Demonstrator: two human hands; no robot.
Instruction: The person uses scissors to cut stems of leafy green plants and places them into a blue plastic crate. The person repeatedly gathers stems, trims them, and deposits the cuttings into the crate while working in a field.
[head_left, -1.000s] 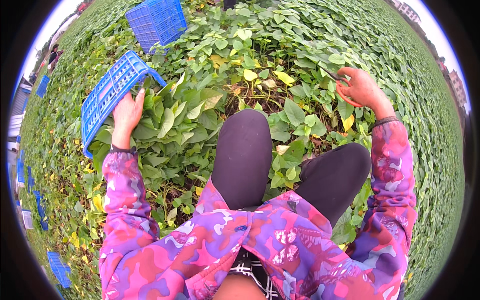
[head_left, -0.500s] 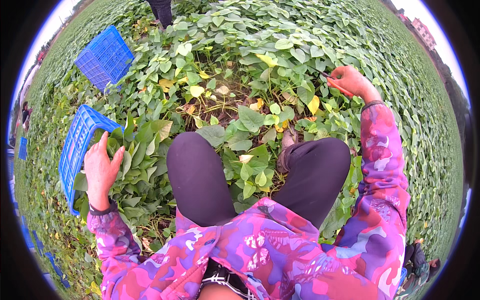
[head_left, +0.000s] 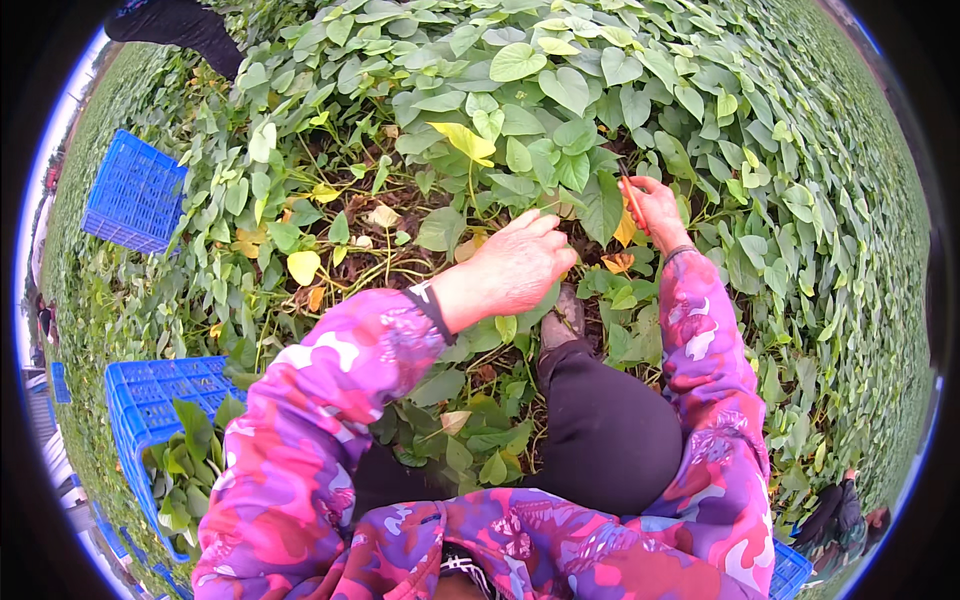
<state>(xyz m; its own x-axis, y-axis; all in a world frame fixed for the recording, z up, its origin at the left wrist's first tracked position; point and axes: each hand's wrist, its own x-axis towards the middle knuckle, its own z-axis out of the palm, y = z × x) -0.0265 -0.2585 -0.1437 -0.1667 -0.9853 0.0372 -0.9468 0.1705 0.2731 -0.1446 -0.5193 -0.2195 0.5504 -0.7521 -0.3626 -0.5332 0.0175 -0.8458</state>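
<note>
Green plants (head_left: 570, 90) cover the ground. Near crate (head_left: 160, 385), blue, at near left, with leaves (head_left: 190, 460) in it; far crate (head_left: 135, 190), also blue, at far left. Person's left hand (head_left: 512, 264) over plants mid-scene, fingers bent, close together; cannot tell if pinching. Right hand (head_left: 657, 212), to its right, grips orange-handled scissors (head_left: 631, 197) among plants.

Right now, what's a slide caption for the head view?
Left hand over leafy vines; right hand holding orange-handled cutter; blue crate nearby.
</note>
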